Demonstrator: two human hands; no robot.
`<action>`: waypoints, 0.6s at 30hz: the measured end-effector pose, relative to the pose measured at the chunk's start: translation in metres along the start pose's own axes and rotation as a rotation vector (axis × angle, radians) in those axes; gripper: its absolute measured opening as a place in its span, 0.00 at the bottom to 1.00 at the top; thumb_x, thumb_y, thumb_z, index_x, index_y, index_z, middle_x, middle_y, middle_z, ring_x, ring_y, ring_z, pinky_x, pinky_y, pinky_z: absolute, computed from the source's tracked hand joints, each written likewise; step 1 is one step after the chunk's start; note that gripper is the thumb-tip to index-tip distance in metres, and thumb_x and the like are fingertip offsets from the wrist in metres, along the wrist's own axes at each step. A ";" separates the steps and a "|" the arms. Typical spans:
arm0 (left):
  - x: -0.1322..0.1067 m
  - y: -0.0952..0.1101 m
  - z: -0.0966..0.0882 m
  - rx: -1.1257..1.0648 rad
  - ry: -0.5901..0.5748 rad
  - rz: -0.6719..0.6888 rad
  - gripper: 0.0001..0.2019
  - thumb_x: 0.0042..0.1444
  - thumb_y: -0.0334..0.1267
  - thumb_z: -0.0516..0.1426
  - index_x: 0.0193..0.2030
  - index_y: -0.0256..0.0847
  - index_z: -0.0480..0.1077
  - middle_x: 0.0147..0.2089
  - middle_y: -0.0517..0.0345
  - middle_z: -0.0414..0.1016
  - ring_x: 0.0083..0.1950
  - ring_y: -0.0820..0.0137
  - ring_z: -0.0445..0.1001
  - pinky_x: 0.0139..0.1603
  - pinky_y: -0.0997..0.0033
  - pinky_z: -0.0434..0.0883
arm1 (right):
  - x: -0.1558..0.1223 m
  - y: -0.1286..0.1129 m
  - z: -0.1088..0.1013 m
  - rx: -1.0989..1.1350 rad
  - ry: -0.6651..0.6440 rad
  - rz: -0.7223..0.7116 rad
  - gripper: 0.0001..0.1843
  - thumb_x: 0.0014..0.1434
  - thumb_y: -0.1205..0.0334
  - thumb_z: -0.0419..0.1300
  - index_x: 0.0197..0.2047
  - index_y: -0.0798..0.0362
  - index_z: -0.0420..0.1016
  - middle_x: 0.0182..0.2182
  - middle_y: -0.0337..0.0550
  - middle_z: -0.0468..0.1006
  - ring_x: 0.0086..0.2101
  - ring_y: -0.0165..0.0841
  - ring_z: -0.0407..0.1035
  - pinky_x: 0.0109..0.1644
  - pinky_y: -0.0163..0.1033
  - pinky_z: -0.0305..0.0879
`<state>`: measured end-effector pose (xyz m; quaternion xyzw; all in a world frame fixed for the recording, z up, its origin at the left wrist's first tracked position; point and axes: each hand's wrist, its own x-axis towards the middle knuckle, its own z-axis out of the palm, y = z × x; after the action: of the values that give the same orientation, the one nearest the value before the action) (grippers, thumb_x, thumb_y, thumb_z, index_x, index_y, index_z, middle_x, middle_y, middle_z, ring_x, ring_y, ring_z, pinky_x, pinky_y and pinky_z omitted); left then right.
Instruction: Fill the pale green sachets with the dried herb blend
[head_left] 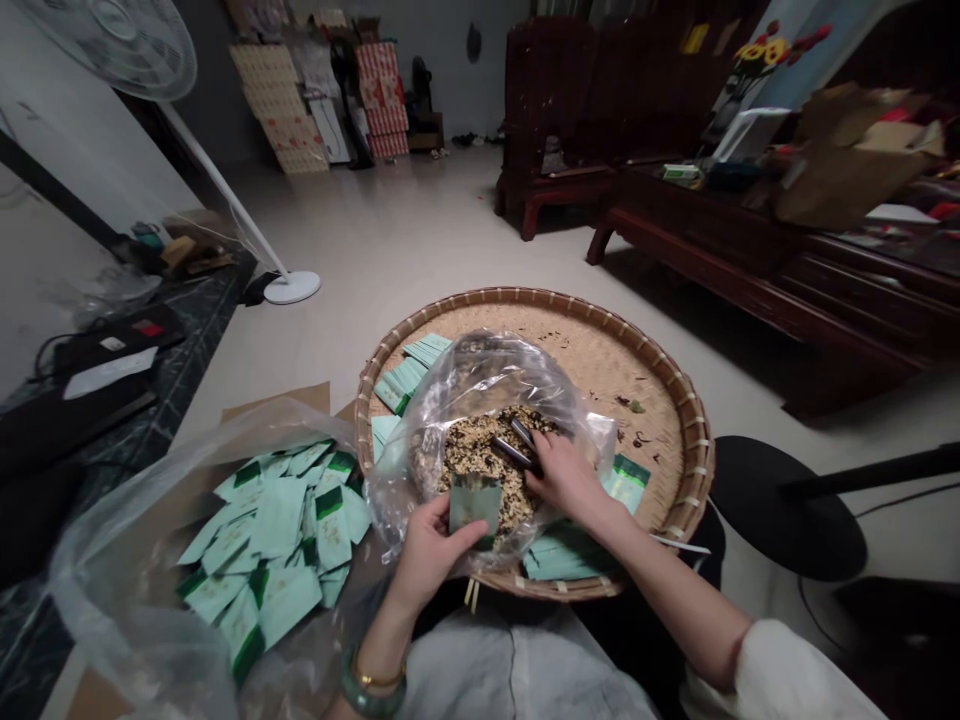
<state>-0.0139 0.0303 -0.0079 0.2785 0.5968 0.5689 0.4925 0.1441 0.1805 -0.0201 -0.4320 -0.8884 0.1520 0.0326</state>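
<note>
The left hand (433,550) pinches a green packet (475,508) at the near edge of the dried mix (471,447); a loose pinch could drop it in. The packet's long axis runs away from the person, dark-green end nearest. The right hand (567,476) grips a metal tool (514,453), which might scatter flakes if jerked.

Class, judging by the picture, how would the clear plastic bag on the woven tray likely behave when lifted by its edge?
The clear plastic bag would probably be floppy, as its film is creased and see-through. The loose mix inside would likely shift and make it sag. Its glossy surface suggests it may be slippery.
</note>
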 end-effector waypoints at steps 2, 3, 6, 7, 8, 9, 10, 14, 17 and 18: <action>0.001 -0.001 0.000 -0.067 0.011 -0.064 0.20 0.36 0.44 0.70 0.36 0.35 0.77 0.33 0.52 0.82 0.33 0.65 0.79 0.37 0.68 0.75 | 0.000 0.009 -0.008 0.178 0.015 0.005 0.29 0.53 0.64 0.60 0.58 0.64 0.66 0.47 0.60 0.74 0.47 0.46 0.69 0.52 0.47 0.65; 0.001 0.000 0.000 -0.104 0.016 -0.091 0.21 0.35 0.44 0.70 0.36 0.34 0.77 0.33 0.52 0.82 0.32 0.65 0.79 0.37 0.68 0.75 | -0.001 0.014 -0.014 0.298 0.011 0.009 0.28 0.53 0.63 0.61 0.57 0.61 0.67 0.48 0.58 0.74 0.47 0.45 0.69 0.52 0.48 0.65; 0.003 0.001 0.000 -0.168 0.033 -0.139 0.22 0.34 0.45 0.71 0.35 0.34 0.77 0.30 0.53 0.82 0.30 0.66 0.78 0.35 0.68 0.75 | -0.009 0.024 -0.035 0.720 -0.095 -0.002 0.27 0.56 0.57 0.60 0.58 0.54 0.67 0.52 0.52 0.74 0.47 0.42 0.71 0.53 0.48 0.67; 0.004 0.002 0.000 -0.170 0.034 -0.145 0.22 0.34 0.45 0.71 0.35 0.33 0.77 0.30 0.53 0.82 0.29 0.66 0.78 0.34 0.68 0.75 | -0.012 0.025 -0.042 0.834 -0.153 -0.024 0.27 0.56 0.56 0.60 0.58 0.53 0.67 0.53 0.50 0.74 0.48 0.41 0.71 0.52 0.48 0.68; 0.005 0.003 0.001 -0.163 0.032 -0.147 0.21 0.34 0.45 0.71 0.34 0.34 0.77 0.30 0.53 0.82 0.29 0.66 0.78 0.34 0.69 0.75 | -0.016 0.025 -0.049 0.908 -0.202 -0.052 0.27 0.56 0.55 0.60 0.59 0.51 0.67 0.54 0.49 0.73 0.49 0.41 0.71 0.53 0.48 0.68; 0.005 0.003 0.001 -0.150 0.026 -0.149 0.21 0.34 0.44 0.71 0.34 0.34 0.77 0.30 0.53 0.82 0.29 0.66 0.78 0.33 0.70 0.74 | -0.020 0.023 -0.055 0.941 -0.239 -0.082 0.28 0.56 0.54 0.61 0.59 0.50 0.67 0.54 0.48 0.73 0.50 0.40 0.70 0.54 0.47 0.67; 0.006 0.004 0.002 -0.135 0.014 -0.152 0.20 0.34 0.44 0.71 0.34 0.34 0.77 0.30 0.53 0.81 0.29 0.67 0.78 0.33 0.70 0.74 | -0.023 0.020 -0.059 0.937 -0.260 -0.111 0.28 0.55 0.54 0.62 0.59 0.50 0.68 0.55 0.48 0.73 0.51 0.40 0.70 0.55 0.47 0.66; 0.007 0.005 0.007 -0.081 -0.041 -0.144 0.18 0.36 0.43 0.70 0.33 0.34 0.78 0.30 0.55 0.81 0.29 0.68 0.77 0.32 0.72 0.73 | -0.032 0.002 -0.066 0.756 -0.232 -0.178 0.26 0.54 0.56 0.63 0.56 0.50 0.71 0.52 0.48 0.75 0.50 0.41 0.70 0.54 0.49 0.66; 0.007 0.007 0.009 -0.050 -0.041 -0.137 0.17 0.35 0.41 0.70 0.32 0.34 0.78 0.31 0.55 0.81 0.29 0.68 0.76 0.32 0.73 0.72 | -0.032 -0.010 -0.063 0.684 -0.187 -0.193 0.23 0.55 0.58 0.62 0.54 0.51 0.72 0.50 0.48 0.76 0.47 0.41 0.71 0.52 0.48 0.67; 0.007 0.008 0.009 -0.038 -0.035 -0.140 0.17 0.35 0.41 0.70 0.32 0.34 0.78 0.30 0.55 0.81 0.29 0.68 0.76 0.31 0.73 0.72 | -0.031 -0.013 -0.062 0.682 -0.175 -0.196 0.21 0.56 0.59 0.62 0.54 0.52 0.73 0.50 0.49 0.77 0.47 0.41 0.71 0.52 0.48 0.67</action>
<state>-0.0097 0.0414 -0.0013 0.2366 0.5952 0.5394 0.5467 0.1652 0.1636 0.0450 -0.2944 -0.8233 0.4720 0.1128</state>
